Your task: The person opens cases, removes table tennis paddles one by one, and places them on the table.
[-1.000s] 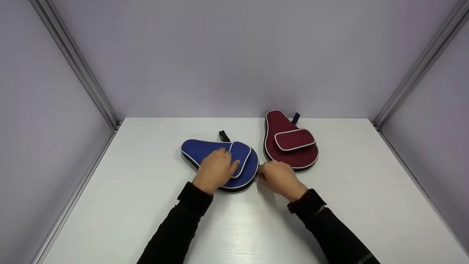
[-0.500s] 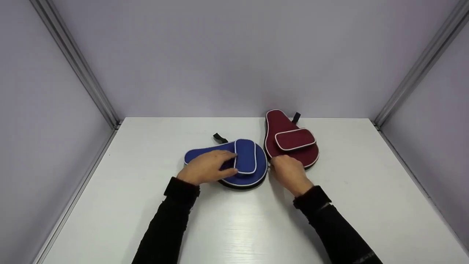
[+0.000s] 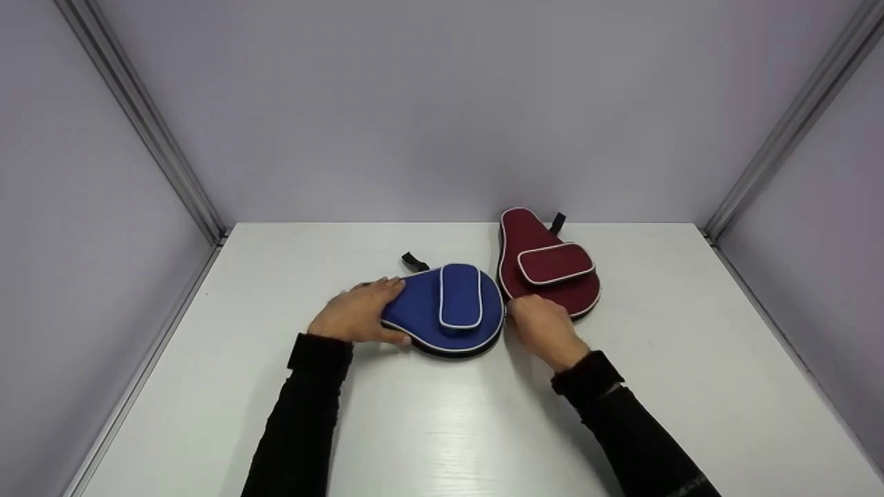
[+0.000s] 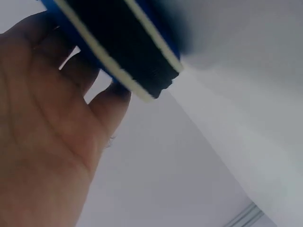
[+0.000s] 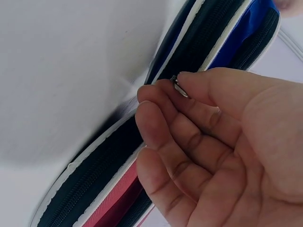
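A blue table tennis bat case (image 3: 420, 314) with white piping and a small front pocket lies flat on the white table, its narrow end to the left. My left hand (image 3: 360, 310) rests over that narrow end, fingers spread; the left wrist view shows its fingertips against the blue fabric beside the dark side band. At the case's round right end, my right hand (image 3: 543, 331) pinches a small metal zipper pull (image 5: 181, 90) between thumb and forefinger. The zipper runs along the black side band (image 5: 208, 35).
A dark red bat case (image 3: 532, 238) of the same shape lies just right of the blue one, near the right knuckles. Black straps (image 3: 414, 262) stick out from both cases. Grey walls (image 3: 442, 110) enclose the table (image 3: 442, 428) at the back and sides.
The blue case has turned and shifted slightly right. My left hand has slid left from its pocket to the narrow end, fingers spreading. My right hand moved slightly right, still pinching.
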The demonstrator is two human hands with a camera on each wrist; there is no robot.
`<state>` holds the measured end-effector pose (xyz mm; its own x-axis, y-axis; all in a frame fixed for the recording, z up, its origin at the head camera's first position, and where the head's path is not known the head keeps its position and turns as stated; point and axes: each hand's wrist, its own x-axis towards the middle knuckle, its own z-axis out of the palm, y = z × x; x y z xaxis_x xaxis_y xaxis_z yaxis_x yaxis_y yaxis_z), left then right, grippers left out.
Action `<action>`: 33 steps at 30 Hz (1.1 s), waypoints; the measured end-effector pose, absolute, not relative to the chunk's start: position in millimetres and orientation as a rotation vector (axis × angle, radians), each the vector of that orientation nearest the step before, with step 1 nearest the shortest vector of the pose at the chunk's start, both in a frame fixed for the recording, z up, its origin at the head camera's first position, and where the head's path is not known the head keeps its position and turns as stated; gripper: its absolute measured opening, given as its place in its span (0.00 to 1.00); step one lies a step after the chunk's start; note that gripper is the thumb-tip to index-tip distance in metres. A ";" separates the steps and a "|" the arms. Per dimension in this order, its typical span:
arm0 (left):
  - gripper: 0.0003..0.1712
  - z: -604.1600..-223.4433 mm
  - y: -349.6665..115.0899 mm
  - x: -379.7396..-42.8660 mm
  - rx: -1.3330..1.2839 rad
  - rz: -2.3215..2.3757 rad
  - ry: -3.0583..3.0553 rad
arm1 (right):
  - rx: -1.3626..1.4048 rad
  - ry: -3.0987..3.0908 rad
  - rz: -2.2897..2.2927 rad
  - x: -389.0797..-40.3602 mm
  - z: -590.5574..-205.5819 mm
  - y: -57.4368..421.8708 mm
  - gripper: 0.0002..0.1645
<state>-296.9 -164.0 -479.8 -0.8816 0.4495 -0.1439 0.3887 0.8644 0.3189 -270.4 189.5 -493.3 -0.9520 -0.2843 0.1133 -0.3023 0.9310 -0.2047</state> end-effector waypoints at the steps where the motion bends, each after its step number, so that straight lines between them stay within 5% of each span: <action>1: 0.68 -481.0 -164.3 -297.3 0.635 0.413 2.824 | 0.462 -3.008 0.336 -270.5 -493.5 189.5 0.08; 33: 0.63 -504.8 -160.3 -282.5 0.534 0.396 3.068 | 0.723 -2.945 0.314 -260.1 -493.2 173.1 0.11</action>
<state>-282.5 -160.3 -504.8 -0.9421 0.3328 0.0406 0.3322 0.9103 0.2468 -260.1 173.1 -493.2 -0.8835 -0.4477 0.1381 -0.4667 0.8666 -0.1767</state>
